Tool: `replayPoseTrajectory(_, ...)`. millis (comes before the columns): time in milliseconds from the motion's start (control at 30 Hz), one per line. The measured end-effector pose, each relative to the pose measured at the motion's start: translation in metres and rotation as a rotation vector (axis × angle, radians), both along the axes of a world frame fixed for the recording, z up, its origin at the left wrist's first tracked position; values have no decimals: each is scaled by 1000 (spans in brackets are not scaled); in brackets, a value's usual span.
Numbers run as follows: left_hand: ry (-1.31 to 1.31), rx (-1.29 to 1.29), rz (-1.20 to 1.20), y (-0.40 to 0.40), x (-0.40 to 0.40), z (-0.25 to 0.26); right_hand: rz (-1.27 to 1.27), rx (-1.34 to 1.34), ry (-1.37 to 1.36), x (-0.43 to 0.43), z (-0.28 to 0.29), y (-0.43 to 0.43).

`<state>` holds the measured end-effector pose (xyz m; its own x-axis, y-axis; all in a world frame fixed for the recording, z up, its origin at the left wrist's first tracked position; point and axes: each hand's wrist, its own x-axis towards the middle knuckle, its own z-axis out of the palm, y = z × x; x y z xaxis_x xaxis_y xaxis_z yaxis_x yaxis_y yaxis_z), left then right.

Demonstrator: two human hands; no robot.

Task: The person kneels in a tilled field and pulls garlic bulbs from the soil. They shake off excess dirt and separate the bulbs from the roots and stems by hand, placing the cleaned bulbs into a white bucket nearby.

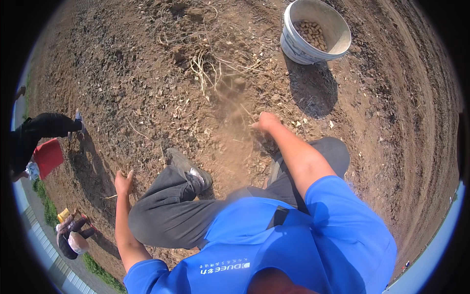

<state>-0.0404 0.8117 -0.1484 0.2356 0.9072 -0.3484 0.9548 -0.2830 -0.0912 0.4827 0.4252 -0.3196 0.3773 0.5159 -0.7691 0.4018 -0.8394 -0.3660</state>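
Observation:
My right hand (267, 122) reaches down to the soil in front of my right leg, its fingertips low in the dusty ground. A thin dry stalk (246, 112) lies right by those fingertips; whether they grip it is unclear. Out to the left, beside my left knee, is my left hand (123, 182), low over the ground. Its thumb stands apart, but the other fingers are partly hidden, so any hold cannot be made out. Between my feet, dust blurs the loose brown soil (231, 158). A tangle of pale dry stems (202, 70) lies ahead.
A white plastic bucket (293, 46) at the upper right holds what look like unshelled peanuts (312, 35). At the left edge, a person in dark clothes (47, 125) stands by a red container (49, 158). Another person (71, 231) bends farther back, near a yellow container (63, 215).

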Motion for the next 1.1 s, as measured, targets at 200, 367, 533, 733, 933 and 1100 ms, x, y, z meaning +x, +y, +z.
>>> replayPoseTrajectory(200,14,-305,322,-13,-131,-116,407,0,25,-103,-70,-27)
replayPoseTrajectory(367,0,-373,350,-23,-149,-126,483,-111,219,-78,-75,-27)
replayPoseTrajectory(533,-647,-488,884,-34,-88,-127,-265,7,44,-62,-48,-18)
replayPoseTrajectory(733,-456,-279,657,-21,-54,-112,-38,210,-29,-131,-65,1)
replayPoseTrajectory(933,-340,-192,619,-21,-79,-121,216,227,124,-129,-45,5)
replayPoseTrajectory(1100,-360,-287,596,-24,-88,-132,286,-36,92,-75,-31,26)
